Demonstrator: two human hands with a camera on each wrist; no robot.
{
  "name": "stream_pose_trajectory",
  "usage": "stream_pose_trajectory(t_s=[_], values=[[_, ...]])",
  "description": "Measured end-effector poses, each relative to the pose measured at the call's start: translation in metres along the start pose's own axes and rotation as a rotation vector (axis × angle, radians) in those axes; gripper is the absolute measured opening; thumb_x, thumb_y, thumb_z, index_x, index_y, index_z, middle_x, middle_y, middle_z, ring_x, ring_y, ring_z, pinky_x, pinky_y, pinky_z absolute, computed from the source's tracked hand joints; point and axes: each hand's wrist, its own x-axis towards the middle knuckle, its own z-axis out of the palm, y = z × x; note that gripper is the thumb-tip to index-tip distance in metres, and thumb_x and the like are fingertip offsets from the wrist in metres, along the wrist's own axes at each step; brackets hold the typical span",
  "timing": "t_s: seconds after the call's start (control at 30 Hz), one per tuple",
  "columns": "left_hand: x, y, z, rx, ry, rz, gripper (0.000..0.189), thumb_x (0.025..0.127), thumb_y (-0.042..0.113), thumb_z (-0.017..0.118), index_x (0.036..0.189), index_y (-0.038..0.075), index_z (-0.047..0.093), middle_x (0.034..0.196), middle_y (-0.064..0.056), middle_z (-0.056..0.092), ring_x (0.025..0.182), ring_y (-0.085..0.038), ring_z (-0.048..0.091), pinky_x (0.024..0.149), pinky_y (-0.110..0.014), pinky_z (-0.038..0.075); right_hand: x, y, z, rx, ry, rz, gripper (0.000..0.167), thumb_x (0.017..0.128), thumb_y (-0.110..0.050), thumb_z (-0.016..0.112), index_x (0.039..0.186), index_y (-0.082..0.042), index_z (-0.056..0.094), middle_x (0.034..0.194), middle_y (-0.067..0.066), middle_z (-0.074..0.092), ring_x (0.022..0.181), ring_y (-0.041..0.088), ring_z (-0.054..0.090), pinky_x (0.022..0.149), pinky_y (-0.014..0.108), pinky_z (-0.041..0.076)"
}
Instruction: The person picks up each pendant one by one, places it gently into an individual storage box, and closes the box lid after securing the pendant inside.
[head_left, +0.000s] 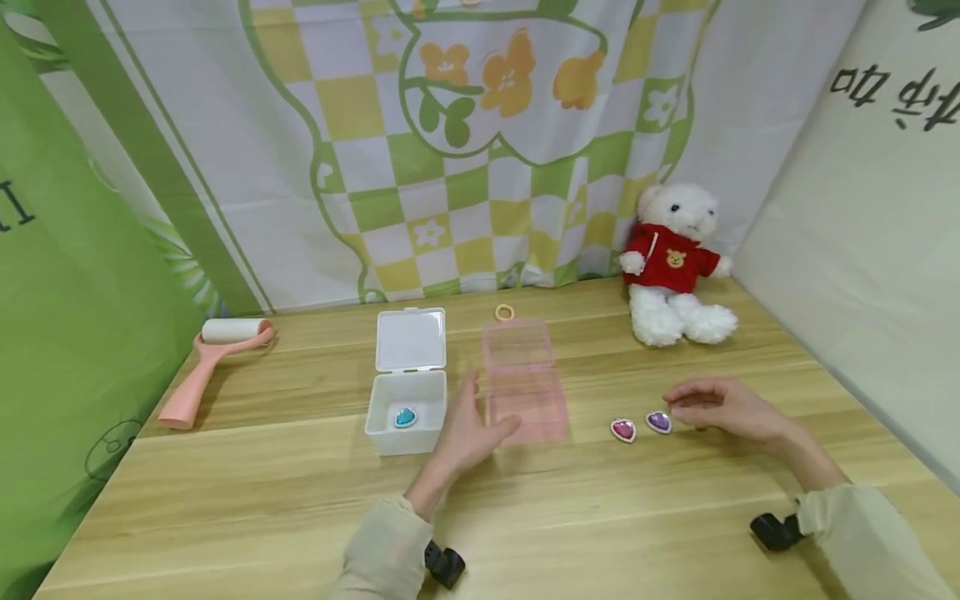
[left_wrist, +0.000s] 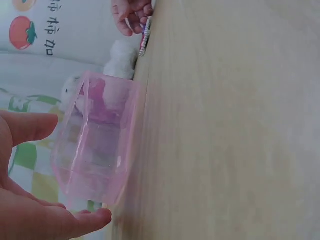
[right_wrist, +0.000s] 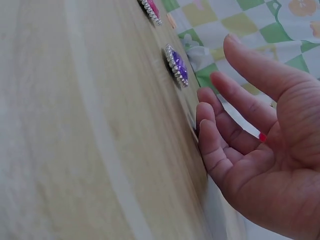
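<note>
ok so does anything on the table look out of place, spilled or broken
Nothing looks spilled or broken: the white box and pink box stand upright with their lids open. The only mild oddity is the small yellow ring lying loose just behind the pink box, with nothing like it nearby.

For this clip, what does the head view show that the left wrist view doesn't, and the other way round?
Only the head view: the pink-handled roller, the open white box with the blue heart gem inside, and the small yellow ring.

Only the left wrist view: the red fruit print on the wall cloth.

Both: the left hand, the right hand, the pink box, the white plush bear, the checked curtain and the wooden tabletop.
</note>
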Motion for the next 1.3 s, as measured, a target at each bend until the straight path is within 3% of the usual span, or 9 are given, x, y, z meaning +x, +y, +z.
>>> stream_pose_trajectory(t_s=[0.17, 0.53, 0.93, 1.3], values=[[0.001, -0.007, -0.004, -0.019, -0.029, -0.039, 0.089, 0.079, 0.018, 0.076, 0.149, 0.002, 0.024, 0.146, -0.027, 0.032, 0.127, -0.045, 0.038, 0.101, -0.058, 0.036, 0.003, 0.003, 0.001, 0.011, -0.021, -0.018, 0.037, 0.092, -0.009, 0.063, 0.121, 0.013, 0.056, 0.112, 0.011, 0.065, 0.092, 0.006, 0.061, 0.075, 0.024, 0.053], [0.005, -0.01, -0.015, -0.109, -0.135, -0.033, 0.084, 0.079, 0.007, 0.075, 0.148, 0.004, 0.028, 0.147, -0.025, 0.033, 0.128, -0.045, 0.04, 0.104, -0.055, 0.035, 0.005, 0.004, 0.002, 0.01, -0.061, -0.02, 0.039, 0.09, -0.008, 0.066, 0.12, 0.014, 0.057, 0.107, 0.001, 0.067, 0.089, 0.006, 0.059, 0.075, 0.021, 0.051], [0.01, -0.014, -0.013, -0.142, -0.175, -0.065, 0.084, 0.079, 0.01, 0.076, 0.147, 0.001, 0.028, 0.136, -0.027, 0.042, 0.117, -0.036, 0.046, 0.101, -0.05, 0.039, 0.005, 0.003, 0.009, -0.082, -0.021, -0.023, 0.042, 0.084, -0.011, 0.074, 0.12, 0.008, 0.061, 0.098, 0.009, 0.062, 0.081, 0.007, 0.055, 0.068, 0.022, 0.049], [0.011, -0.017, -0.016, -0.144, -0.224, -0.074, 0.085, 0.08, 0.011, 0.075, 0.149, 0.004, 0.025, 0.139, -0.026, 0.04, 0.122, -0.038, 0.043, 0.103, -0.052, 0.036, 0.007, -0.006, 0.017, -0.164, 0.02, -0.031, 0.044, 0.077, -0.011, 0.08, 0.113, 0.006, 0.063, 0.089, 0.009, 0.053, 0.07, 0.008, 0.044, 0.059, 0.021, 0.04]])
